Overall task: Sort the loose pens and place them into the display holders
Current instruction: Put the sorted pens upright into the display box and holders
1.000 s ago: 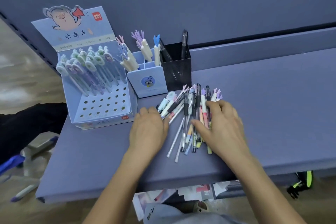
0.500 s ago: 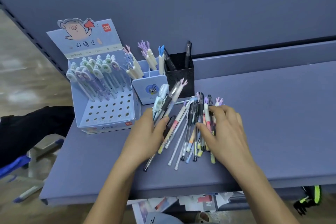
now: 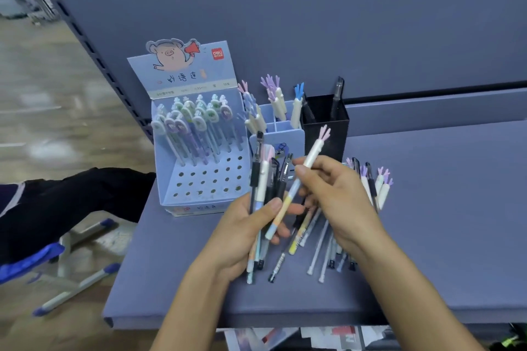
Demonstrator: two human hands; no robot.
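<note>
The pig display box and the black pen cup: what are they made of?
The pig display box looks like matte printed cardboard: thin folded panels, punched holes, a cut-out pig header. The black pen cup has thin straight walls and a dull dark finish; metal mesh or plastic, too blurred to tell.

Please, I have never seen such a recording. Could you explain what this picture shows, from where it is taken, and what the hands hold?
There is no machine here: a person works with two bare hands. The camera sits on the person's head and looks forward and down, so you see the arms from above. The left hand grips a bundle of pens. The right hand pinches one white pen with a pink antler top. More loose pens lie on the blue shelf below the hands. Behind stand three holders: a pig display box with pens in its holes, a small blue holder and a black mesh cup.
</note>
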